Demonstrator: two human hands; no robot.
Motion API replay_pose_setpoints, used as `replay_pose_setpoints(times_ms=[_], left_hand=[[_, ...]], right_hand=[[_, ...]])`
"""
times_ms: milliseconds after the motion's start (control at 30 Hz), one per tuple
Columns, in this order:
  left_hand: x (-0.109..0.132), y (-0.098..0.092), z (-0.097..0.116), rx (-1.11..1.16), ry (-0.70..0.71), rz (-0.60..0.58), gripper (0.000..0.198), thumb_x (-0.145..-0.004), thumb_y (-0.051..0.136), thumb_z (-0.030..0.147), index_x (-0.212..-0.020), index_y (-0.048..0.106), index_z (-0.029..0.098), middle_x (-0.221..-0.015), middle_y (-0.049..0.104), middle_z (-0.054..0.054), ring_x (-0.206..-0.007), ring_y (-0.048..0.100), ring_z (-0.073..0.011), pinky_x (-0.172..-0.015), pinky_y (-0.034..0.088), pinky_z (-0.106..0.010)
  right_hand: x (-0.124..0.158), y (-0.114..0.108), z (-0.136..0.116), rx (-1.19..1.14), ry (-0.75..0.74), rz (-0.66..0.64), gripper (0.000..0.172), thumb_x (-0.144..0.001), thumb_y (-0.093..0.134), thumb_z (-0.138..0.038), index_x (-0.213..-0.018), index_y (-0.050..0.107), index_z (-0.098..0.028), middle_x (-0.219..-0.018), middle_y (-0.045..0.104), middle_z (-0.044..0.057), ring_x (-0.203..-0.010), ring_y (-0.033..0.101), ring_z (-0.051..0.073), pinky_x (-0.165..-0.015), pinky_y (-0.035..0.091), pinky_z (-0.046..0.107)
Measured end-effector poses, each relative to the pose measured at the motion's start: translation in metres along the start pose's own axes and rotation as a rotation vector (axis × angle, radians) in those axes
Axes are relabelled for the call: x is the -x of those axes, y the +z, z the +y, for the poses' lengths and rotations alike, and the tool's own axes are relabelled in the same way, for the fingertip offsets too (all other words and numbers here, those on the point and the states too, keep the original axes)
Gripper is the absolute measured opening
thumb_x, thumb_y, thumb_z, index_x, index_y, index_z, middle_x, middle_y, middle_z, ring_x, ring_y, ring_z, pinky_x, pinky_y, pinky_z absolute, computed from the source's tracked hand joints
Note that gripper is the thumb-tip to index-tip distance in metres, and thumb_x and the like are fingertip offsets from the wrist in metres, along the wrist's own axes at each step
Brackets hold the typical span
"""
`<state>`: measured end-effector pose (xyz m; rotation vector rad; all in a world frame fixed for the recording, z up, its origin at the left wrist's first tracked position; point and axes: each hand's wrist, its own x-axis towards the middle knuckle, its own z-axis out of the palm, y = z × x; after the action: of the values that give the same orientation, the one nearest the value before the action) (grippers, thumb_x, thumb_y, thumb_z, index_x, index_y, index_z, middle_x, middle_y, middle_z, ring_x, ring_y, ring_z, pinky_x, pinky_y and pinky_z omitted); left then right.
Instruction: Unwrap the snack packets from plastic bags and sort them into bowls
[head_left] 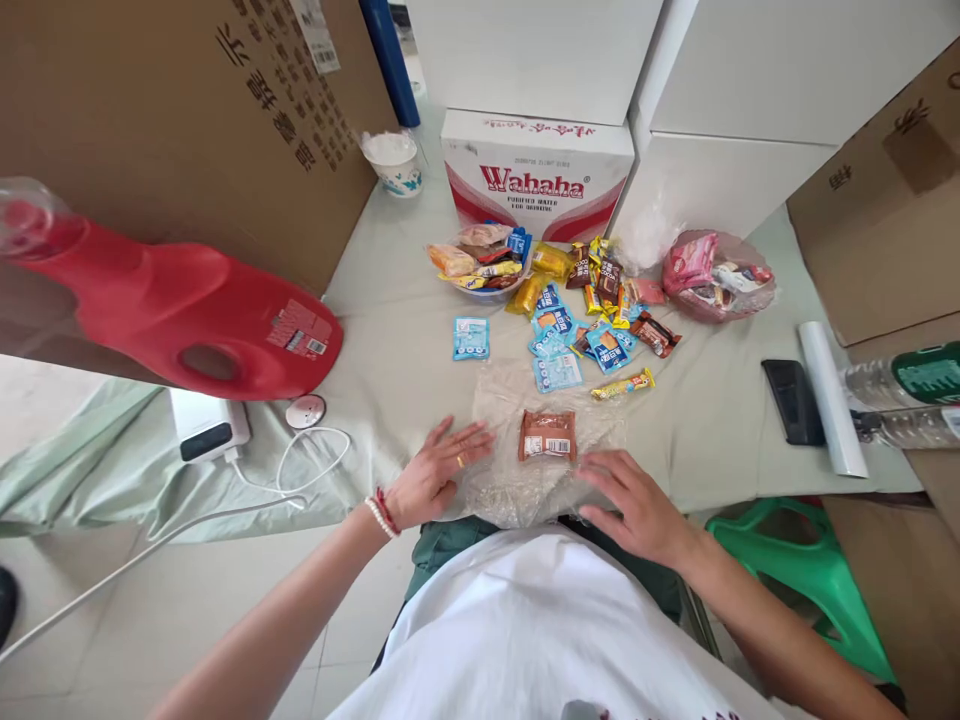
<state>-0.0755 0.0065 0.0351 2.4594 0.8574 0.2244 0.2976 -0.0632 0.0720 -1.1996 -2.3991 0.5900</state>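
A brown snack packet [547,436] with a white label and barcode lies flat on a sheet of clear plastic wrap [510,490] at the table's front edge. On the left side of the wrap rests my left hand [441,468], fingers stretched out, with a ring and bracelets. My right hand [628,500] lies at the wrap's right side, its fingers spread and pointing toward the packet. Neither hand touches the packet. Beyond the wrap are several blue snack packets [609,346], a yellow stick-shaped packet [624,384] and a single blue packet [471,339] to the left.
Two bowls of snacks, left [487,292] and pink [739,310], stand farther back before a Wahaba box [537,180]. A large red jug [195,310] and a power bank [208,425] are at left. A white roll [832,400] and bottles [919,380] lie at right.
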Motion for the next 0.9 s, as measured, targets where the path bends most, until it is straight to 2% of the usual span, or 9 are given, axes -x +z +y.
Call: replay_pose_setpoints(times_ms=[100,233,333,400,500,567,667,767,900], left_hand=[[0.010,0.004,0.001,0.026,0.048,-0.075,0.074,-0.082,0.060,0.023,-0.155,0.047,0.025,-0.170,0.037,-0.011,-0.159,0.031,-0.0318,-0.131,0.003,-0.064],[0.004,0.011,0.000,0.078,-0.004,0.012,0.032,-0.099,0.057,0.037,-0.127,0.070,0.028,-0.155,0.058,-0.009,-0.150,0.047,-0.0293,-0.131,0.013,-0.060],[-0.013,0.004,-0.007,0.209,-0.086,0.111,0.031,-0.105,0.045,0.036,-0.104,0.074,0.025,-0.127,0.076,-0.007,-0.129,0.065,-0.0226,-0.121,0.037,-0.048],[-0.029,-0.003,-0.013,0.233,-0.217,0.171,0.037,-0.104,0.041,0.039,-0.094,0.073,0.023,-0.105,0.079,-0.007,-0.106,0.071,-0.0200,-0.102,0.051,-0.038],[-0.059,-0.009,-0.022,0.109,-0.464,0.242,0.041,-0.101,0.042,0.045,-0.073,0.064,0.022,-0.074,0.068,-0.004,-0.077,0.064,-0.0195,-0.076,0.051,-0.033],[-0.077,-0.006,-0.024,0.023,-0.546,0.275,0.038,-0.097,0.047,0.045,-0.067,0.057,0.023,-0.066,0.061,-0.004,-0.074,0.059,-0.0219,-0.073,0.047,-0.035],[-0.094,0.005,-0.021,-0.056,-0.597,0.316,0.028,-0.092,0.057,0.042,-0.072,0.058,0.023,-0.073,0.063,-0.007,-0.084,0.059,-0.0276,-0.079,0.046,-0.039],[-0.101,0.016,-0.013,-0.119,-0.661,0.374,0.019,-0.090,0.060,0.038,-0.092,0.066,0.020,-0.092,0.068,-0.013,-0.098,0.060,-0.0331,-0.085,0.047,-0.044],[-0.102,0.028,-0.004,-0.190,-0.734,0.506,0.037,-0.090,0.063,0.037,-0.121,0.064,0.016,-0.116,0.064,-0.018,-0.111,0.061,-0.0358,-0.092,0.049,-0.047]], right_hand=[[0.035,0.013,0.009,0.110,-0.017,-0.048,0.042,-0.098,0.067,-0.031,-0.138,0.063,-0.019,-0.140,0.062,0.016,-0.130,0.056,0.032,-0.106,0.054,0.055],[0.039,0.028,0.023,0.084,0.044,-0.008,0.033,-0.101,0.051,-0.013,-0.121,0.075,-0.023,-0.125,0.073,0.013,-0.113,0.065,0.027,-0.098,0.057,0.049],[0.019,0.015,0.032,-0.121,0.112,-0.037,0.033,-0.103,0.048,-0.020,-0.117,0.077,-0.023,-0.101,0.078,0.009,-0.089,0.070,0.022,-0.083,0.059,0.038],[0.000,-0.002,0.038,-0.250,0.222,-0.053,0.033,-0.104,0.049,-0.028,-0.118,0.077,-0.022,-0.098,0.079,0.008,-0.087,0.072,0.020,-0.081,0.058,0.033],[-0.033,-0.029,0.049,-0.201,0.461,-0.112,0.032,-0.101,0.051,-0.029,-0.116,0.077,-0.018,-0.099,0.079,0.007,-0.088,0.073,0.021,-0.080,0.055,0.030],[-0.058,-0.043,0.055,0.024,0.562,-0.173,0.030,-0.100,0.051,-0.025,-0.112,0.077,-0.017,-0.100,0.078,0.009,-0.092,0.071,0.024,-0.080,0.052,0.030],[-0.098,-0.051,0.056,0.288,0.528,-0.167,0.031,-0.103,0.050,-0.027,-0.120,0.074,-0.018,-0.117,0.074,0.014,-0.115,0.063,0.030,-0.089,0.049,0.035],[-0.137,-0.040,0.053,0.298,0.448,-0.159,0.045,-0.102,0.056,-0.036,-0.142,0.061,-0.016,-0.132,0.068,0.016,-0.128,0.053,0.033,-0.100,0.047,0.040],[-0.167,-0.012,0.055,0.284,0.515,-0.218,0.064,-0.091,0.073,-0.033,-0.148,0.054,-0.009,-0.134,0.065,0.021,-0.131,0.050,0.037,-0.104,0.044,0.043]])
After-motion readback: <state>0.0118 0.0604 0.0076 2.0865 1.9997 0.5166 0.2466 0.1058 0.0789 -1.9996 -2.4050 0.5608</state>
